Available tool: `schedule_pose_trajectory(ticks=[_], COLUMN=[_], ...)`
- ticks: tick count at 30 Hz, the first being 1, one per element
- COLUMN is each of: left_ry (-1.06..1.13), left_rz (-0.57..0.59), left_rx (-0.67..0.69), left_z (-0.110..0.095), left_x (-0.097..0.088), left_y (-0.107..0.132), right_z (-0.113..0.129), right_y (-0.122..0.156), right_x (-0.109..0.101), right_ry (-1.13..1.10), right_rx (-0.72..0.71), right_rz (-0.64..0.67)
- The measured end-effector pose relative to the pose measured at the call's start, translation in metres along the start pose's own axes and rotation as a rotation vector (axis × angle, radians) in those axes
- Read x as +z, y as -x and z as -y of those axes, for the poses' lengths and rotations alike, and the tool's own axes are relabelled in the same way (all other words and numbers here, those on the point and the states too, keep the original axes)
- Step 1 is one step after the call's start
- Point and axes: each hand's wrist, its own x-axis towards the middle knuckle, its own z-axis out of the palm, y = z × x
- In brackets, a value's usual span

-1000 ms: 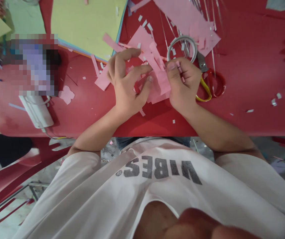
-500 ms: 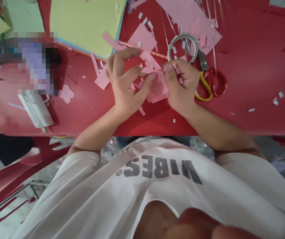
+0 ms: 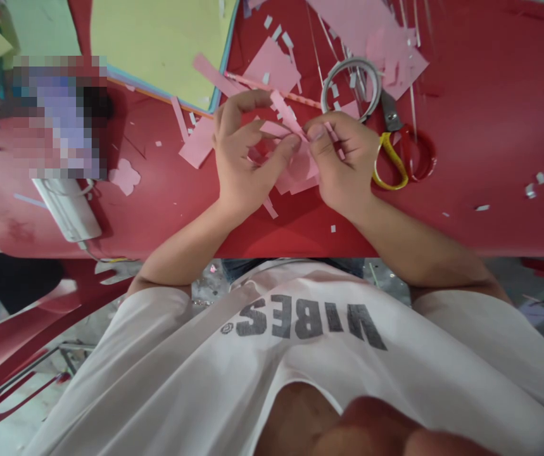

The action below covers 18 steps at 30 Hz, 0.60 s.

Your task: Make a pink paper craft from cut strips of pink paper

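Note:
My left hand point(image 3: 250, 152) pinches a piece of pink paper point(image 3: 276, 130) between thumb and index finger, with its other fingers curled above. Close beside it, my right hand point(image 3: 345, 155) is closed on the same pink paper near its thumb tip. Pink strips stick out between and above the fingertips, and part of the held piece is hidden by the fingers. Beneath the hands lie more pink paper scraps point(image 3: 303, 180). A pink pencil point(image 3: 276, 90) lies just behind the fingers. The tape roll point(image 3: 326, 82) rests behind my right hand, and scissors point(image 3: 390, 161) with yellow and red handles lie beside it.
The red table point(image 3: 480, 126) carries small white bits and metallic strands. A stack of yellow and coloured paper point(image 3: 158, 50) is at the back left. A pink flower-shaped cutout point(image 3: 125, 177) and a white power strip point(image 3: 69, 209) lie on the left. Pink sheets point(image 3: 352, 22) lie at the back.
My left hand has shifted slightly right, closer to my right hand. The pink strips at the fingertips have turned, one now pointing up. The whole view has shifted slightly.

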Motion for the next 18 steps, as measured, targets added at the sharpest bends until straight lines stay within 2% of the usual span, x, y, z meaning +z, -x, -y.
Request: schedule_pose_trajectory(ticks=[4, 7, 10, 15, 18], left_ry=[0.095, 0.176, 0.206, 0.16, 0.137], left_rz=[0.009, 0.095, 0.136, 0.06, 0.046], left_rx=[0.027, 0.008, -0.056, -0.102, -0.127], left_z=[0.02, 0.031, 0.028, 0.011, 0.01], left_x=[0.005, 0.006, 0.004, 0.0, 0.0], left_y=[0.004, 0.006, 0.005, -0.002, -0.005], right_z=[-0.002, -0.004, -0.004, -0.004, -0.003], right_y=[0.0, 0.0, 0.0, -0.003, -0.004], right_x=[0.0, -0.001, -0.001, -0.004, -0.004], right_ry=[-0.009, -0.02, -0.005, 0.033, 0.032], right_rx=[-0.007, -0.058, -0.069, -0.087, -0.091], right_rz=[0.029, 0.058, 0.075, 0.093, 0.114])
